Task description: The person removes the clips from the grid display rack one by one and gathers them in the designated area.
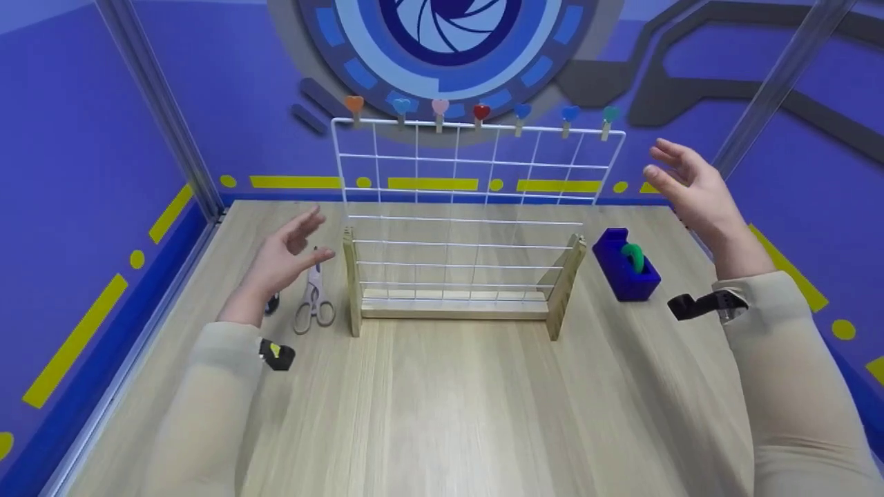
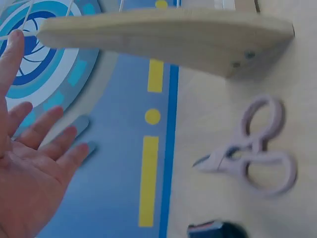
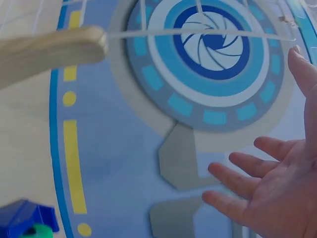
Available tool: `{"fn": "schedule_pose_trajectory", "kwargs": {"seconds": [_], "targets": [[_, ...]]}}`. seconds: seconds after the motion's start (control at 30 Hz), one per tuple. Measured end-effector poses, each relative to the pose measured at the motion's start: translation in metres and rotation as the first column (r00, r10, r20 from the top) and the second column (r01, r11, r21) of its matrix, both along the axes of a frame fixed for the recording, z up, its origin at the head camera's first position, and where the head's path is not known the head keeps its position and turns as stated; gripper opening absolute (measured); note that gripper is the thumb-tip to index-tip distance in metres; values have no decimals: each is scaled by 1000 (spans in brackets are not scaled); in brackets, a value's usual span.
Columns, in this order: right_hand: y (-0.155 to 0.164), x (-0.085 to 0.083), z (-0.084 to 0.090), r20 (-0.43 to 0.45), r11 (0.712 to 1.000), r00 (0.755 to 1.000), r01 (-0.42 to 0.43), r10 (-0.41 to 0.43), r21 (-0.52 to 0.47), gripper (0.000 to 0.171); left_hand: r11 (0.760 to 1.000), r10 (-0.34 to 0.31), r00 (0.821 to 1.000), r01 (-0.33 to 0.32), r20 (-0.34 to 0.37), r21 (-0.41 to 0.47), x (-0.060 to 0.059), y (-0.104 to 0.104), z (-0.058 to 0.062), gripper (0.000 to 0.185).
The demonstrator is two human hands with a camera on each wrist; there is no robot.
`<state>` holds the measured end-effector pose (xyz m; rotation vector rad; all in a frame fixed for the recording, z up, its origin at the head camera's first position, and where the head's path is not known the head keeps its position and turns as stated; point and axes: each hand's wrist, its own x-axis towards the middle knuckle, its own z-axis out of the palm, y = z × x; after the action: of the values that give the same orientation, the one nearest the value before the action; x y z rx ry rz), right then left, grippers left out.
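Note:
A white wire grid [image 1: 456, 162] stands in a wooden base [image 1: 454, 314] at the middle of the table. Several clothespins with coloured heart tops, among them a red-heart one [image 1: 481, 112], line the grid's top edge. To the left of the stand my left hand [image 1: 280, 259] hovers with its fingers extended, holding nothing. Scissors [image 1: 315, 304] with pale handles lie by it, and a small dark object [image 2: 218, 230] sits nearby, mostly cut off in the left wrist view. My right hand [image 1: 697, 193] is raised beyond the grid's right side, palm inward, also holding nothing.
A blue tape dispenser [image 1: 627, 269] with a green roll [image 1: 632, 257] stands right of the base, below my right hand. Blue printed walls [image 1: 76, 138] close in the table [image 1: 442, 414] at the back and both sides.

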<state>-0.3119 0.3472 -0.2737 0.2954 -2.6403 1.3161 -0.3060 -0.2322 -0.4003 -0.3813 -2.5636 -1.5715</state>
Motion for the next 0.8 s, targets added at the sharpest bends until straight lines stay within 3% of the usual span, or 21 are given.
{"fn": "schedule_pose_trajectory", "kwargs": {"seconds": [0.1, 0.17, 0.23, 0.33, 0.5, 0.8], "targets": [[-9, 0, 9, -9, 979, 998, -59, 58, -195, 54, 988, -58, 998, 54, 19, 146, -1, 10, -5, 73], [-16, 0, 16, -8, 932, 994, -104, 108, -347, 48, 972, -93, 995, 83, 38, 220, -3, 15, -7, 70], [-23, -1, 23, -8, 864, 987, -143, 159, -483, 44, 959, -116, 992, 99, 48, 264, -4, 18, -9, 69], [-32, -2, 33, -15, 792, 977, -183, 214, -583, 43, 951, -118, 992, 97, 54, 294, -8, 21, -13, 67], [-44, -7, 42, -55, 707, 961, -237, 270, -666, 43, 947, -111, 992, 85, 65, 311, -12, 22, -19, 64], [-60, -13, 55, -26, 671, 960, -215, 280, -710, 39, 923, -112, 990, 73, 83, 378, -16, 26, -30, 61]]}}
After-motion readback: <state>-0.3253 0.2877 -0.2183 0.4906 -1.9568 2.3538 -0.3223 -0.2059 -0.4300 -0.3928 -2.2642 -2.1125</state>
